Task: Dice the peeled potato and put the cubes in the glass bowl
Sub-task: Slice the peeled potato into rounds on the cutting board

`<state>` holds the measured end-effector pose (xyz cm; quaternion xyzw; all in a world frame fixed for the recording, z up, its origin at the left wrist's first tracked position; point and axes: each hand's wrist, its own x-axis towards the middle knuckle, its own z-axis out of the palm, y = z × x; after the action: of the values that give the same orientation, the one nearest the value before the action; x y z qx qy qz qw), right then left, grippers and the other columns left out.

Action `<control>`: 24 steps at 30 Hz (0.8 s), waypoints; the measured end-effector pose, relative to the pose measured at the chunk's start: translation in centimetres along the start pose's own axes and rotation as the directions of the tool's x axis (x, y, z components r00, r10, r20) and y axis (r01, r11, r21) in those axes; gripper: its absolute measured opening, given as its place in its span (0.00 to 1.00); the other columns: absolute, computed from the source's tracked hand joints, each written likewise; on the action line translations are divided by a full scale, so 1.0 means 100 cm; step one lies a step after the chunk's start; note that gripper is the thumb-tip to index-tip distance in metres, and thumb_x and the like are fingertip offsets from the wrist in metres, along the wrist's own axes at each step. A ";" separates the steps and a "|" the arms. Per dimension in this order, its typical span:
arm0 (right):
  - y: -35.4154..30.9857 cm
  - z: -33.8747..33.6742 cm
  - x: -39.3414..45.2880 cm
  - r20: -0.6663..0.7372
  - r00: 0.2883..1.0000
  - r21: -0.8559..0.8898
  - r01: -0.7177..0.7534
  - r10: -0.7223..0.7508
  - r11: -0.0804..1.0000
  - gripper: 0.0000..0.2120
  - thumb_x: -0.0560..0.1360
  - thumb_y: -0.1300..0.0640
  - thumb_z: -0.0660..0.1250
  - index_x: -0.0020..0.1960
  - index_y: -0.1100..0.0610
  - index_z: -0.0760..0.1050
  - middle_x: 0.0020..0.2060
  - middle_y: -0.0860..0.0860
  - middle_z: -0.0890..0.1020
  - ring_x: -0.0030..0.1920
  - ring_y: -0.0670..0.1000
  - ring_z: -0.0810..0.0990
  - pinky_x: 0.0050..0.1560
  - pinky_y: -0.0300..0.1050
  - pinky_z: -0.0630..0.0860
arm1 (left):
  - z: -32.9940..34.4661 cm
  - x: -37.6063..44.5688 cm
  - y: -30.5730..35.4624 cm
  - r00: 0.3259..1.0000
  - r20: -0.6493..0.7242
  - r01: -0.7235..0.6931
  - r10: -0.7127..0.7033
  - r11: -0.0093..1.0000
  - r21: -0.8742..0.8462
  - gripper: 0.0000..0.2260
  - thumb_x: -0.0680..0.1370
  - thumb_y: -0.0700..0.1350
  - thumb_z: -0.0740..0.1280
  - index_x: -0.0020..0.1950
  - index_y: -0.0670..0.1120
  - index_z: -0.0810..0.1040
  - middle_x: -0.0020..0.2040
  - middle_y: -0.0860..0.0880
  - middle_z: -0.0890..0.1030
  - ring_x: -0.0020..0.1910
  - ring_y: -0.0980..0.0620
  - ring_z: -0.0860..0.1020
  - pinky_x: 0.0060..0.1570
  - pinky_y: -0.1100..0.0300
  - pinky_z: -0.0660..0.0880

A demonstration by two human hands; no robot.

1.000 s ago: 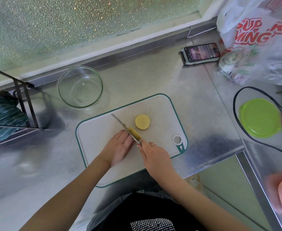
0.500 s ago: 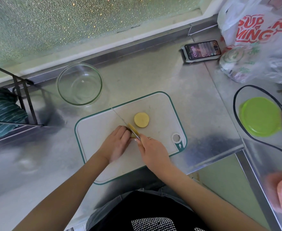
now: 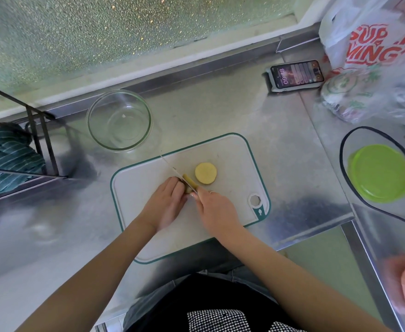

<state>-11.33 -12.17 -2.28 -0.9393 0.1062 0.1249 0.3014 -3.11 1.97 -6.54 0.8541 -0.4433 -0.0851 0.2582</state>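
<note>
Left hand (image 3: 166,203) presses the potato piece (image 3: 189,182) onto the cutting board (image 3: 230,152), fingers curled over it; right hand (image 3: 214,208) grips the handle of the knife (image 3: 172,169), blade across that piece. 1 round potato slice (image 3: 205,173) lies flat just beside the blade on the board. Beyond the board's far-left corner, the glass bowl (image 3: 119,120) stands on the steel counter (image 3: 220,111), with no cubes in it.

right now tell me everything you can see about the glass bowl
The glass bowl is clear, round and deep with a thick rim, seemingly glass. It stands upright and looks empty on the steel counter, just beyond the far left corner of the cutting board. Nothing touches it; both hands work on the board.
</note>
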 end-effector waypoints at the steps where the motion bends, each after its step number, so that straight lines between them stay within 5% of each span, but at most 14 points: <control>1: 0.001 -0.001 0.000 -0.006 1.000 -0.017 0.002 -0.002 1.000 0.18 0.82 0.49 0.51 0.62 0.58 0.71 0.43 0.58 0.81 0.42 0.58 0.80 0.41 0.50 0.72 | 0.001 0.000 0.000 1.000 0.000 0.007 -0.007 1.000 -0.001 0.05 0.78 0.44 0.58 0.45 0.44 0.66 0.41 0.42 0.73 0.41 0.47 0.68 0.43 0.58 0.68; 5: -0.007 0.002 -0.003 0.012 1.000 -0.206 -0.001 0.004 0.979 0.15 0.79 0.47 0.55 0.50 0.56 0.75 0.27 0.51 0.77 0.22 0.51 0.75 0.21 0.39 0.64 | 0.002 -0.008 0.002 0.997 -0.001 0.076 -0.076 0.997 0.004 0.08 0.78 0.45 0.58 0.45 0.41 0.70 0.42 0.42 0.75 0.41 0.46 0.70 0.43 0.56 0.71; 7: -0.005 0.005 -0.003 -0.026 1.000 -0.242 0.007 -0.014 0.970 0.16 0.77 0.47 0.53 0.48 0.55 0.75 0.24 0.50 0.75 0.19 0.49 0.73 0.20 0.37 0.60 | 0.000 -0.010 0.003 0.996 0.002 0.091 -0.091 0.996 0.010 0.08 0.78 0.45 0.58 0.45 0.41 0.70 0.42 0.42 0.75 0.41 0.46 0.70 0.42 0.55 0.72; 12: 0.003 0.002 0.000 -0.005 1.000 -0.109 -0.002 0.001 0.994 0.20 0.82 0.45 0.48 0.62 0.56 0.70 0.42 0.56 0.80 0.39 0.56 0.81 0.40 0.48 0.76 | -0.004 0.000 0.014 0.981 -0.024 0.190 -0.192 0.980 -0.067 0.08 0.76 0.48 0.61 0.45 0.45 0.65 0.41 0.44 0.71 0.39 0.52 0.65 0.41 0.62 0.67; 16: 0.002 0.001 0.001 0.000 1.000 -0.127 0.019 -0.019 0.992 0.20 0.81 0.45 0.46 0.59 0.55 0.70 0.43 0.54 0.81 0.40 0.53 0.80 0.40 0.44 0.74 | -0.005 0.003 0.022 0.949 -0.032 0.308 -0.313 0.946 -0.103 0.12 0.72 0.43 0.71 0.45 0.41 0.69 0.43 0.45 0.70 0.40 0.52 0.66 0.41 0.59 0.69; 24: 0.006 -0.005 0.001 0.059 0.998 -0.069 0.013 -0.009 0.998 0.19 0.82 0.46 0.49 0.57 0.56 0.72 0.43 0.55 0.82 0.44 0.55 0.81 0.45 0.47 0.74 | -0.009 0.002 0.029 0.907 -0.043 0.400 -0.419 0.889 -0.222 0.13 0.74 0.43 0.70 0.48 0.39 0.68 0.44 0.48 0.67 0.39 0.50 0.67 0.39 0.60 0.65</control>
<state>-11.34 -12.91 -2.23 -0.9457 0.0879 0.1542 0.2723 -4.74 0.81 -4.28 0.8995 -0.2298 -0.1452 0.3420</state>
